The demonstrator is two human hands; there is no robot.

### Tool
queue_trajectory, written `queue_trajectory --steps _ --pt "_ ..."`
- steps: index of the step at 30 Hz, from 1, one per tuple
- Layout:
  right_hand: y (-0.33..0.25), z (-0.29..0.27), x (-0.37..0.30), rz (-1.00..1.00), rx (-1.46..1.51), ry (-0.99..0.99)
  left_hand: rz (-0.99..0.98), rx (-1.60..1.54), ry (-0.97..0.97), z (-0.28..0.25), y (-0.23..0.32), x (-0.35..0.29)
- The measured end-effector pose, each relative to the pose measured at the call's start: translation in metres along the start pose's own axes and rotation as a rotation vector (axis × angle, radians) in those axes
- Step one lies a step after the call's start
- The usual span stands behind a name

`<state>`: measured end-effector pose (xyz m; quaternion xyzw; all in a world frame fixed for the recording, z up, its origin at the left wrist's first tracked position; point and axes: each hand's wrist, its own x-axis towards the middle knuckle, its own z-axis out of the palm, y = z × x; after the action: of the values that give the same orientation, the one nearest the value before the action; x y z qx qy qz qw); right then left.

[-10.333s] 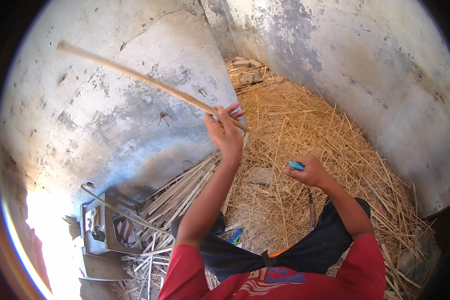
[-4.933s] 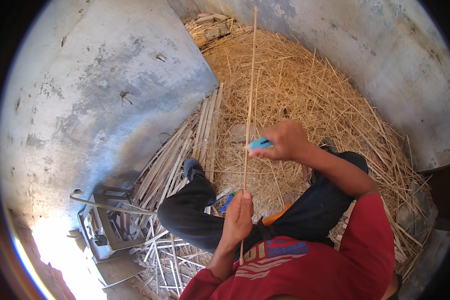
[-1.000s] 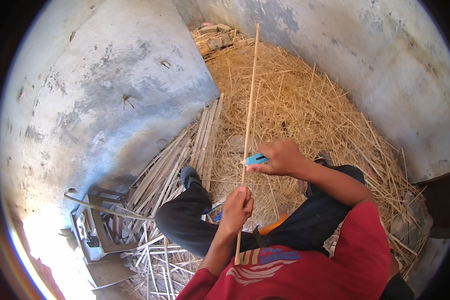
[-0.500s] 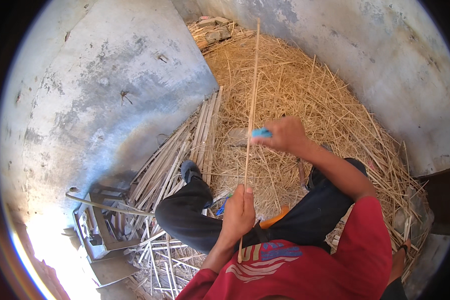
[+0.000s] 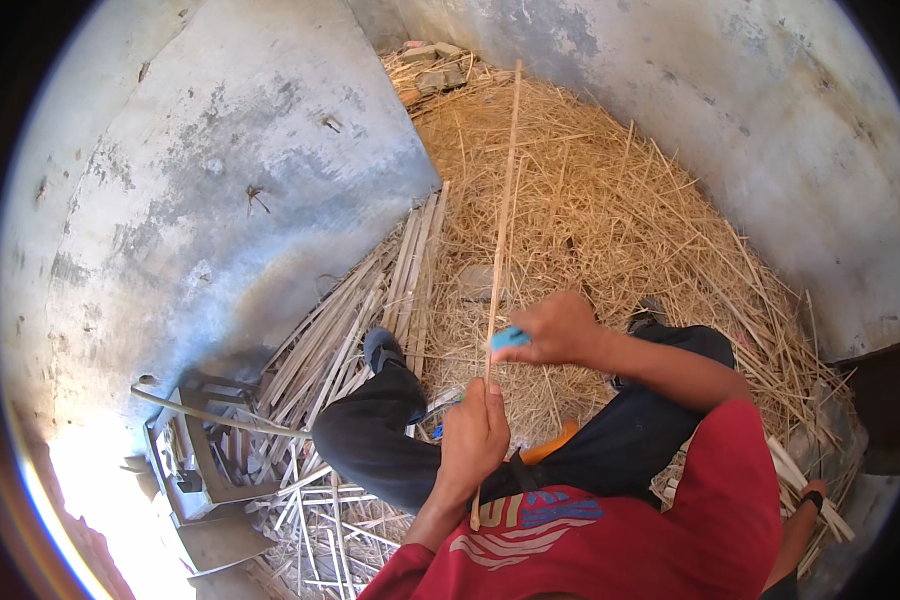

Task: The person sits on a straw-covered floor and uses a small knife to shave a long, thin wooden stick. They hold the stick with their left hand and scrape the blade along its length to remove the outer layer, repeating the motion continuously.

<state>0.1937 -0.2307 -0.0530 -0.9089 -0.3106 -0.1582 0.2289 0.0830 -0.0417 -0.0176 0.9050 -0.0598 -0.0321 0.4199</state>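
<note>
A long, thin bamboo strip (image 5: 506, 200) runs away from my body, its near end against my red shirt and its far end over the straw. My left hand (image 5: 475, 425) is closed around its lower part. My right hand (image 5: 560, 328) grips a small blue tool (image 5: 510, 339) against the strip, just beyond my left hand. Fingers cover most of the tool, so its exact kind does not show. My legs (image 5: 385, 430) are bent on either side of the strip.
Straw and shavings (image 5: 580, 190) cover the ground. Split bamboo strips (image 5: 355, 310) lie to the left, near a wooden frame (image 5: 205, 440). Plastered walls (image 5: 250, 150) close in both sides. At lower right, another person's hand (image 5: 815, 490) is beside pale strips (image 5: 795, 475).
My right hand has slid the blue tool along the strip toward my left hand. The strip's far end has dipped slightly. Pale strips now show beside the other person's hand.
</note>
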Motion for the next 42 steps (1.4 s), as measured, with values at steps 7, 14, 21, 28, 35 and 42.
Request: queue_trajectory --steps 7,14,21,28,35,42 --pt "0.030 -0.005 0.016 0.141 -0.095 0.038 0.022 0.139 0.004 0.001 0.007 0.004" --pt "0.006 0.006 -0.001 0.015 0.032 0.049 -0.019 0.012 -0.031 0.000 0.004 -0.011" --pt "0.116 -0.007 0.024 0.301 -0.239 0.153 -0.033 -0.070 -0.169 -0.008 0.009 -0.036" --pt "0.120 -0.018 0.016 0.362 -0.229 0.054 -0.054 -0.173 -0.180 -0.014 0.003 -0.054" --pt "0.169 -0.033 0.024 0.577 -0.246 0.029 -0.120 -0.195 -0.326 -0.023 -0.006 -0.074" --pt "0.313 -0.131 0.000 1.121 -0.397 0.073 -0.294 -0.622 -0.541 -0.025 -0.024 -0.118"
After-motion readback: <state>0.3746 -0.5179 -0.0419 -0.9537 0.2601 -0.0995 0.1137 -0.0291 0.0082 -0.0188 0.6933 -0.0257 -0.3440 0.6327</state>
